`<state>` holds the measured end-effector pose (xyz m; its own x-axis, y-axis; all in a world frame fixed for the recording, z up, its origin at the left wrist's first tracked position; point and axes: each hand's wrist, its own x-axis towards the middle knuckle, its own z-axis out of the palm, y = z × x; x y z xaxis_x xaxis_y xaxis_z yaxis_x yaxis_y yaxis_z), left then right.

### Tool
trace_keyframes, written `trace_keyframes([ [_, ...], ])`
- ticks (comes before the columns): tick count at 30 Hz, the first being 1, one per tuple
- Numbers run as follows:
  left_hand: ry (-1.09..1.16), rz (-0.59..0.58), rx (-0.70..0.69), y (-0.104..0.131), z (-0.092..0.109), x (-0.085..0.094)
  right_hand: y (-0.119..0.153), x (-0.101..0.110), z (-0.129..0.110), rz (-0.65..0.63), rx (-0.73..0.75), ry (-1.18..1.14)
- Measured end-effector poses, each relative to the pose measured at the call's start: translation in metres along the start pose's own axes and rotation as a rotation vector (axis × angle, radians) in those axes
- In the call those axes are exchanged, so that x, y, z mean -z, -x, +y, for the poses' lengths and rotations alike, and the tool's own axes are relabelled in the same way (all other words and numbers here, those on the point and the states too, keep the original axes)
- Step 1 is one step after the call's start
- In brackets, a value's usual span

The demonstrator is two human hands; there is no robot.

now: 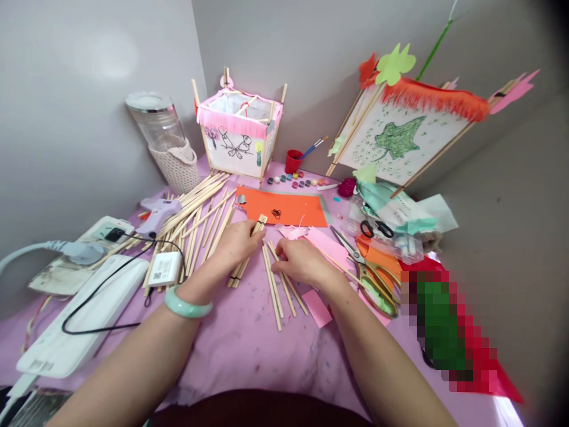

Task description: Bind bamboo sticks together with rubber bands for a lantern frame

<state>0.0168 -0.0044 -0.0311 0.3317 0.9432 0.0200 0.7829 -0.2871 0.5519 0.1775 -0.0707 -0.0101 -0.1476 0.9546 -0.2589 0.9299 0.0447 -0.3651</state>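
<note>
My left hand is closed around a bundle of wooden sticks, bound with black bands near both ends. The bundle's upper end pokes out past my thumb. Just right of it, several loose wooden sticks lie on the purple cloth. My right hand bends over them, with its fingers curled and the fingertips at a stick; part of the grip is hidden. An orange sheet with a small tangle of black bands lies beyond both hands.
More sticks pile up at left, beside a lilac glue gun and a white power strip with a black cord. Gold-handled scissors and pink paper lie at right. Two decorated lanterns stand behind.
</note>
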Motion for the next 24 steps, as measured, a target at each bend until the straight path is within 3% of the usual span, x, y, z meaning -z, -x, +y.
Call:
trace_keyframes([
  [13, -0.229, 0.027, 0.002, 0.004, -0.003, 0.005, 0.000, -0.008, -0.003, -0.019, 0.028, -0.024],
  [19, -0.204, 0.076, 0.005, 0.005, -0.002, 0.012, -0.001, -0.009, -0.001, -0.001, 0.009, -0.043],
  [24, -0.166, 0.126, -0.045, 0.004, -0.004, 0.011, 0.002, -0.010, -0.015, 0.022, -0.052, 0.103],
])
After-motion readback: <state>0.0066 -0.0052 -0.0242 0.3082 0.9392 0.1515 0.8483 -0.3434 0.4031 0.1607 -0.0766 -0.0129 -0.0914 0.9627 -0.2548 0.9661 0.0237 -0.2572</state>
